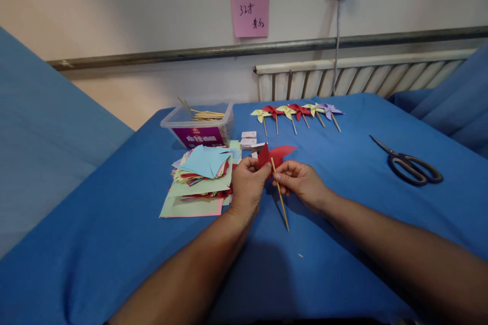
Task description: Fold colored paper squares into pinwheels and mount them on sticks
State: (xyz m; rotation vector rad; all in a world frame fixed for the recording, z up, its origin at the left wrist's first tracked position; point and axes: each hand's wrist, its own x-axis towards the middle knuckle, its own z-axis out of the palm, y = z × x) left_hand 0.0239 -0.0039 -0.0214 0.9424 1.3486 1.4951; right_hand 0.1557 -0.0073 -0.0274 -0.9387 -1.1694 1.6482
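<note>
Between my hands is a red paper pinwheel (pixel 281 154) with a thin wooden stick (pixel 282 203) lying against it and slanting down toward me. My left hand (pixel 249 183) is closed on the red paper, its thumb near the top of the stick. With thumb and fingers my right hand (pixel 299 183) pinches close beside the stick's upper part, at the paper's lower right edge. Whether it grips paper, stick or both is partly hidden by the fingers. Just left of my left hand lies a stack of coloured cut paper (pixel 206 162).
A clear plastic tub (pixel 198 134) of wooden sticks stands behind the paper stack, with small white boxes (pixel 249 138) beside it. Several finished pinwheels (pixel 293 111) lie in a row at the back. Black-handled scissors (pixel 409 162) rest at right on the blue cloth (pixel 114 244).
</note>
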